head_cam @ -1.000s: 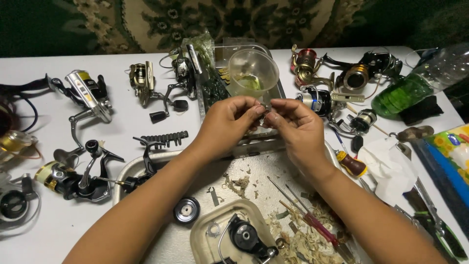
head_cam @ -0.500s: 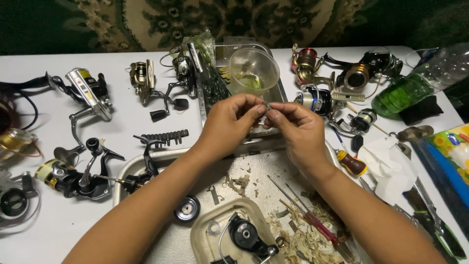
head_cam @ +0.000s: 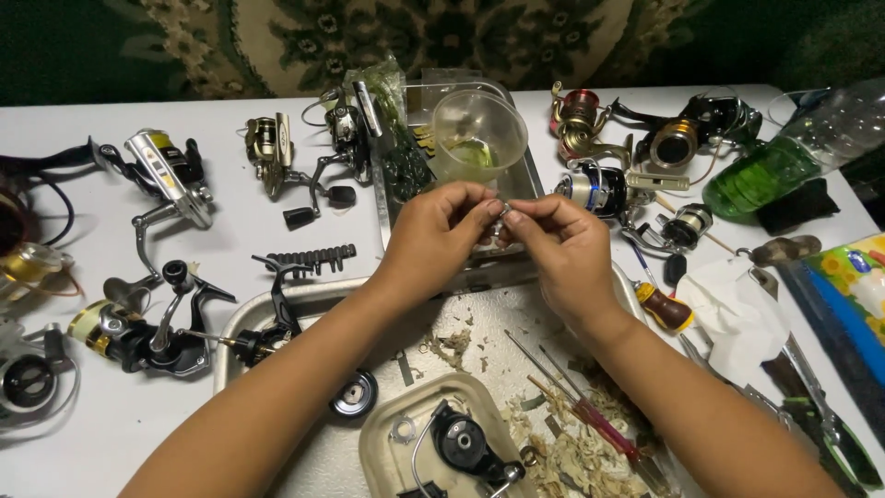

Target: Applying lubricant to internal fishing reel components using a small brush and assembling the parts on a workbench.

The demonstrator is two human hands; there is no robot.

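Note:
My left hand point(head_cam: 438, 231) and my right hand point(head_cam: 558, 244) meet over a metal tray point(head_cam: 530, 184), fingertips pinched together on a small silvery metal part point(head_cam: 503, 211). The part is tiny and mostly hidden by the fingers. Just behind the hands stands a clear plastic cup point(head_cam: 478, 136) with a little greenish liquid in it. Below my wrists lies a larger steel tray point(head_cam: 304, 300) strewn with wood-like shavings, thin tools point(head_cam: 576, 410) and a beige dish point(head_cam: 387, 452) holding a black reel body point(head_cam: 461, 443).
Several fishing reels lie on the white table: a silver one point(head_cam: 166, 180) at left, a black one point(head_cam: 138, 337) lower left, a red one point(head_cam: 581, 120) and dark ones at right. A green-tinted plastic bottle point(head_cam: 784, 152), a white tissue point(head_cam: 733, 314) and pliers point(head_cam: 811, 406) sit at right.
Both hands have dropped slightly toward me from the cup, still pinched together on the small part. Nothing else on the table moved.

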